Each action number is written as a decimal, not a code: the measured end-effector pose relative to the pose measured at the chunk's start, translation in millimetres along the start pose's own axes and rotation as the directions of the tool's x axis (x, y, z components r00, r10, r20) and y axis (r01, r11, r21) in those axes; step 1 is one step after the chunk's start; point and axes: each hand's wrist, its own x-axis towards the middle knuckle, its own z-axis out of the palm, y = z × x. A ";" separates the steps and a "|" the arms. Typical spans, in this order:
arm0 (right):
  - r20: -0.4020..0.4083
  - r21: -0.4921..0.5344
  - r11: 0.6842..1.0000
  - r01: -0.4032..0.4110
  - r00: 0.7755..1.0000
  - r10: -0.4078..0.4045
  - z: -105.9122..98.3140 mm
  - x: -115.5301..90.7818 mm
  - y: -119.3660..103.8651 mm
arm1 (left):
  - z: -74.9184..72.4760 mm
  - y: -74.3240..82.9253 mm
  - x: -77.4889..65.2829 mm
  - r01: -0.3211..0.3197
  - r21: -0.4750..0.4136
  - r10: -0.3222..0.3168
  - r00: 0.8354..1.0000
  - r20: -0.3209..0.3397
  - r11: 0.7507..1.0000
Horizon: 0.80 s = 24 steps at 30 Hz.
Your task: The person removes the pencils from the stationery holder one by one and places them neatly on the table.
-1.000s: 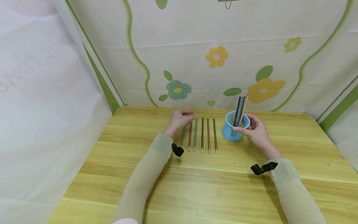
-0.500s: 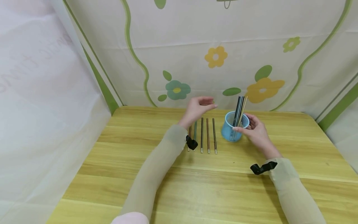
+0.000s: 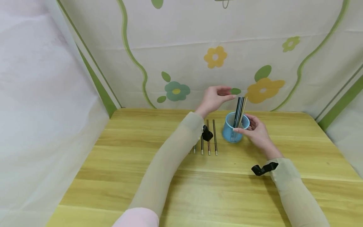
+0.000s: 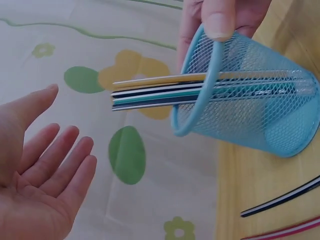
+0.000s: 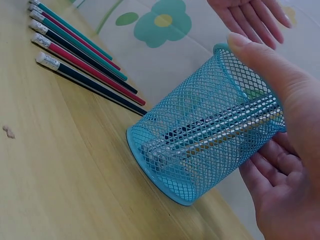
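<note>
Pencils (image 3: 215,138), head view: row on table (image 3: 198,195), left of R hand's (image 3: 259,135) fingers, long axes running away from person, eraser ends near. L hand (image 3: 212,99) has moved off row toward cup (image 3: 228,134); bunch (image 3: 239,107) in cup looks same, so I judge that move added 0.

L wrist view: L fingers loosely spread, holding 0 items; bunch just apart from L thumb tip, flat ends poking past cup rim.

R wrist view: R thumb & fingers wrapped on cup; bunch b/w them, lengthwise in cup, silver ends at base. 6 still in row, beyond cup from R fingers.
</note>
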 end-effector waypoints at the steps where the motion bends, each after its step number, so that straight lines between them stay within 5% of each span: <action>1: 0.002 0.004 1.000 -0.003 1.000 0.003 0.6 0.2 -0.5 | 2.8 -0.9 -0.4 -0.001 -0.010 0.001 1.000 0.004 1.000; 16: -0.002 0.039 0.999 0.003 1.000 -0.003 1.5 1.6 -0.7 | 42.9 -37.0 -16.0 0.090 -0.049 -0.089 0.996 0.021 0.995; 24: 0.015 -0.005 1.000 -0.015 1.000 0.015 3.6 -0.6 0.5 | 54.6 -49.4 -21.3 0.074 -0.053 -0.075 0.997 -0.007 0.996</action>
